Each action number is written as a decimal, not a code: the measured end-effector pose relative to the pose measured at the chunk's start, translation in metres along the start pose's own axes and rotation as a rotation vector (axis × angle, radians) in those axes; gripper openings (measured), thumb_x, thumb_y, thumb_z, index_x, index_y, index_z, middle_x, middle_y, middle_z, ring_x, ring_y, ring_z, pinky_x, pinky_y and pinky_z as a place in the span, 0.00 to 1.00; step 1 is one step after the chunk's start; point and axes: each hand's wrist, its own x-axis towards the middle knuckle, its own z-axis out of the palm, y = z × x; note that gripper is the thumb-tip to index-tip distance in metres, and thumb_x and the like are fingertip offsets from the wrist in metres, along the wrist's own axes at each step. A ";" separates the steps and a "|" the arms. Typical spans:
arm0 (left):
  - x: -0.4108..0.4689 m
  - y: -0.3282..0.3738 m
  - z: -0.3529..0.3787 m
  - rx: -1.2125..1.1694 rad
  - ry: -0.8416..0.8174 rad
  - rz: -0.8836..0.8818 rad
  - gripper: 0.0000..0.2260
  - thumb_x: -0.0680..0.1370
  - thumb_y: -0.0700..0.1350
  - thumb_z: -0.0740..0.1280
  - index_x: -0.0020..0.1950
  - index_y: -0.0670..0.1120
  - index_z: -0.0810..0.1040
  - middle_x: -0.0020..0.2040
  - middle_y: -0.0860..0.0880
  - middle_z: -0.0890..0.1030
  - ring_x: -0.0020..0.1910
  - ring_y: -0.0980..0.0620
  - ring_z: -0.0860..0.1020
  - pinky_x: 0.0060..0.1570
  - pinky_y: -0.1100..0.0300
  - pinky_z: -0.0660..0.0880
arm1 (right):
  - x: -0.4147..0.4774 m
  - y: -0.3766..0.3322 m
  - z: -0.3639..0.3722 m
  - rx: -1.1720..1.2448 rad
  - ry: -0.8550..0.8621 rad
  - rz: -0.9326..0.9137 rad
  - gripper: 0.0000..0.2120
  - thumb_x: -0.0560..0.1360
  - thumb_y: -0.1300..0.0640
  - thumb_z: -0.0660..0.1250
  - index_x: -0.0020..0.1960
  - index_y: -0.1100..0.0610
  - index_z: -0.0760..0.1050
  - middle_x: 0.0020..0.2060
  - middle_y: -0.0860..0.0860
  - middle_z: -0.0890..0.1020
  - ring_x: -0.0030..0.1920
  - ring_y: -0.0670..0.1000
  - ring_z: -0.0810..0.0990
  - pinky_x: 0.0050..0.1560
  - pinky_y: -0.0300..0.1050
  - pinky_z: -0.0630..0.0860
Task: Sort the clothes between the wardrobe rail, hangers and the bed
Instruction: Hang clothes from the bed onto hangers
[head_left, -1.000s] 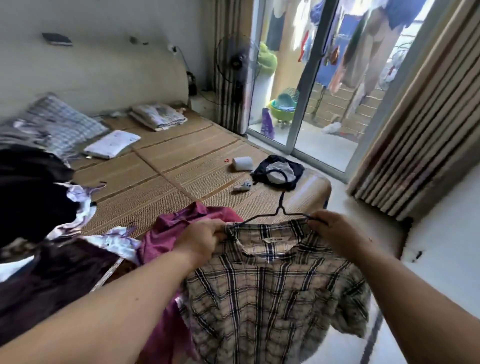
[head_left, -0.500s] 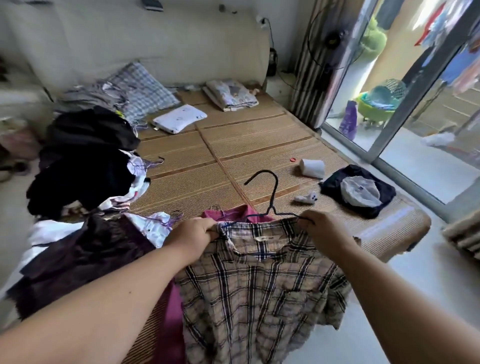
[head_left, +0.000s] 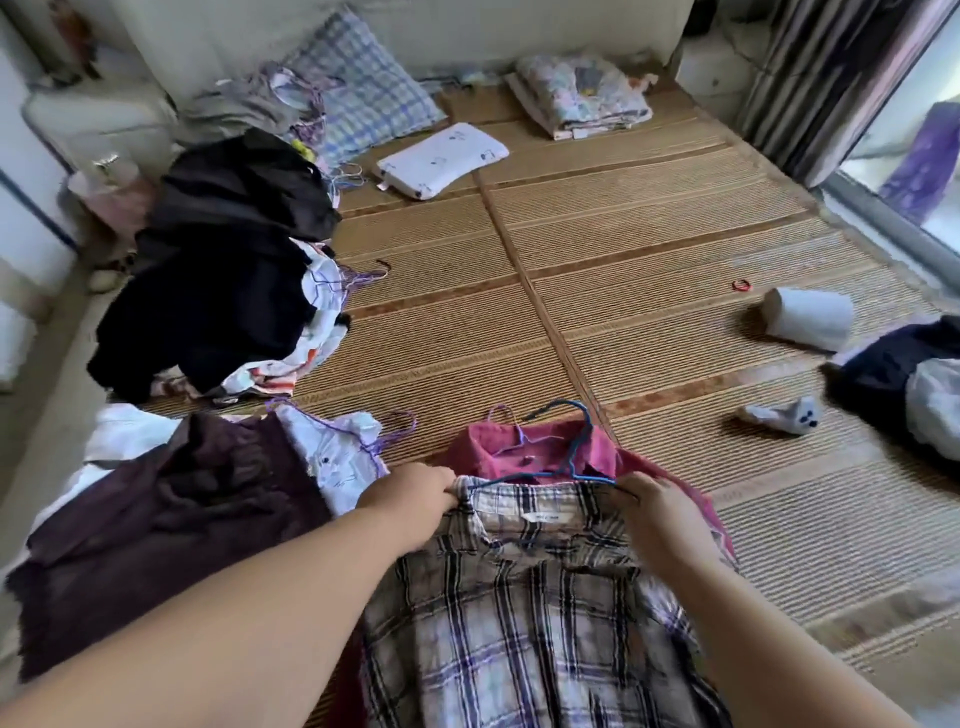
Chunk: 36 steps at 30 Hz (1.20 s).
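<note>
Plaid shirt (head_left: 519, 623) hangs from your two hands at the near edge of the bed (head_left: 649, 270), its collar level with a blue wire hanger (head_left: 582, 439) whose hook rises just above it. Your left hand (head_left: 410, 499) has its fingers curled round the left end of the collar. Your right hand (head_left: 660, 514) is closed over the right shoulder seam, where the hanger arm ends. The step in hand appears to be laying this hung shirt down with the clothes on the bed, directly over the pink shirt (head_left: 519, 447) that lies beneath it on its own hanger. For the next move, lower both shoulders evenly so that the hanger does not slip out of the collar, and keep the two hooks from tangling. A woven mat covers the bed. A dark pile of garments (head_left: 218, 291) lies far left, with a maroon garment (head_left: 156, 519) near left. A tissue roll (head_left: 808, 317) and a white sock (head_left: 784, 415) lie to the right. A small white pillow (head_left: 441, 158) and a folded blanket (head_left: 582, 96) sit at the far end. A striped curtain (head_left: 831, 78) hangs at far right.
</note>
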 end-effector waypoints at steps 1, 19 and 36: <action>0.008 0.000 0.004 0.007 0.005 -0.016 0.07 0.78 0.51 0.61 0.49 0.50 0.75 0.49 0.47 0.77 0.51 0.44 0.76 0.48 0.53 0.73 | 0.011 0.004 0.008 -0.004 -0.041 0.032 0.10 0.76 0.49 0.64 0.52 0.51 0.80 0.49 0.54 0.81 0.48 0.57 0.79 0.47 0.48 0.77; 0.015 -0.005 0.055 -0.101 0.038 -0.144 0.32 0.76 0.53 0.65 0.76 0.57 0.53 0.77 0.51 0.54 0.75 0.47 0.57 0.71 0.51 0.61 | 0.063 0.005 0.054 -0.130 -0.433 -0.073 0.35 0.75 0.45 0.65 0.76 0.51 0.53 0.75 0.54 0.59 0.74 0.53 0.58 0.71 0.45 0.59; -0.097 -0.183 0.007 -0.225 0.065 -0.154 0.31 0.73 0.53 0.67 0.74 0.58 0.60 0.75 0.51 0.59 0.73 0.50 0.61 0.71 0.55 0.61 | -0.053 -0.216 0.129 -0.016 -0.548 -0.264 0.30 0.76 0.48 0.64 0.75 0.48 0.57 0.71 0.54 0.64 0.69 0.54 0.68 0.65 0.44 0.65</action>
